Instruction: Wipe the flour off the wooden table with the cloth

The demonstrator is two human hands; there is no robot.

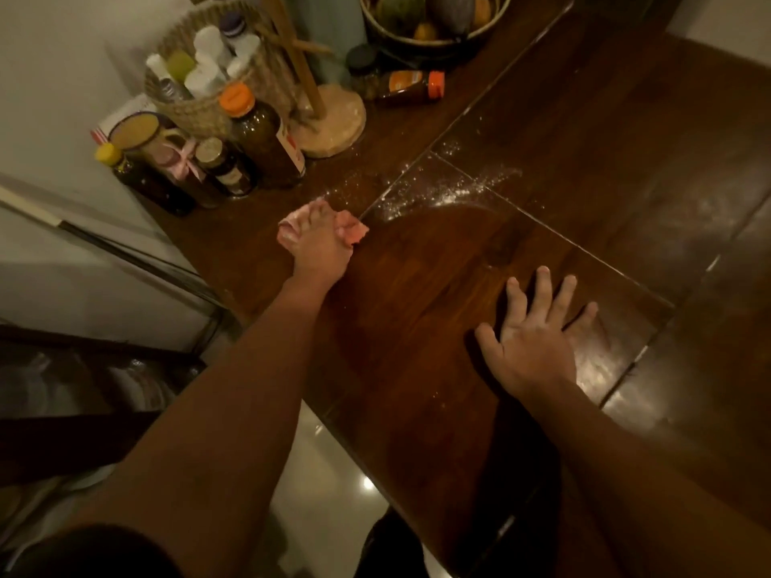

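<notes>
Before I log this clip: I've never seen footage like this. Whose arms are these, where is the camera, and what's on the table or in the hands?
There is no machine here. A person wears a wide-angle camera on the head, looking down at their own arms. The left hand grips a pink cloth on the wooden table. The right hand rests flat, fingers spread, holding nothing. Flour lies scattered beyond the cloth. Behind it stand bottles, a woven basket and a fruit bowl.

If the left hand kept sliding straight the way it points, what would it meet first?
The left hand, gripping the pink cloth, would first cross the thin flour specks. Beyond them it would probably reach the round base of the wooden stand, though depth is hard to judge here.
</notes>
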